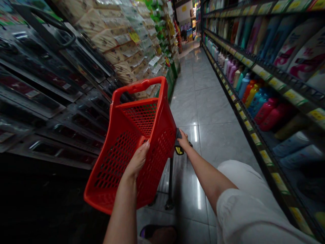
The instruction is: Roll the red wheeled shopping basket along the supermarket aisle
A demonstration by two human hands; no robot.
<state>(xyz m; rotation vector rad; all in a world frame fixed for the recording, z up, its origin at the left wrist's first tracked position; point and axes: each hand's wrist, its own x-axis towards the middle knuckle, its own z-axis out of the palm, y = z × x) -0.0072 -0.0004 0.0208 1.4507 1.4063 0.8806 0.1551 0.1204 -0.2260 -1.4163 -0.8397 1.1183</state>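
A red plastic shopping cart (162, 152) stands in front of me, turned at an angle, with lattice walls and no goods showing inside. My left hand (137, 159) is closed over the cart's near rim, its thumb on top and the other fingers mostly hidden. Beside the basket, my right hand (183, 139) wraps around a dark grip on the cart's side. Just below that hand is a small black and yellow fitting (179, 150). The cart's dark leg and wheel (169, 204) reach down to the floor.
Shelves of colourful bottles (247, 91) run along the right. Boxed goods (38, 91) and stacked brown packages (111, 37) line the left, close to the cart. Grey floor tiles (215, 105) lead ahead up the aisle. My foot (162, 234) is at the bottom.
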